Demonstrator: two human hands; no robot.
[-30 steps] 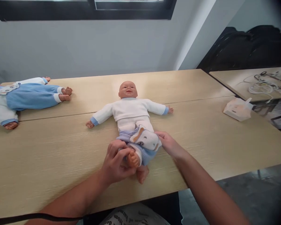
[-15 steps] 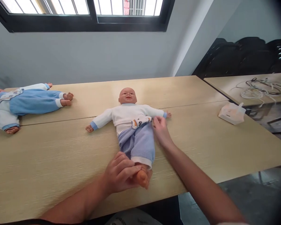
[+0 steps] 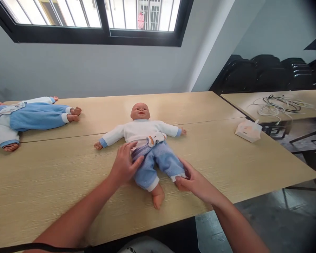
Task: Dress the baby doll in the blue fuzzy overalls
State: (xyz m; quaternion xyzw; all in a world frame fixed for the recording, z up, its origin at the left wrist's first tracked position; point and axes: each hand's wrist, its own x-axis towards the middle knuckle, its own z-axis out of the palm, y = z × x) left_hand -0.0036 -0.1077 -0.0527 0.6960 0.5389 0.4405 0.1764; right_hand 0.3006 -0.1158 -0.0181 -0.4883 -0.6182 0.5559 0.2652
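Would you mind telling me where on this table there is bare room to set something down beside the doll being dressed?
Bare wood lies between the doll and the tissue pack, and on the near left, between the left hand and the second doll. The far strip behind the doll's head is bare too. It is crowded around the blue trousers, where the right hand grips a cuff.

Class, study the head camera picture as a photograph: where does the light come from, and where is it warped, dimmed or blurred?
Head view: daylight from the window, overexposed to near white; table evenly lit with soft shadows; wide-angle lens bends the table edges; dark vignette in the right corners; doll sharp, left hand and right hand only slightly soft.
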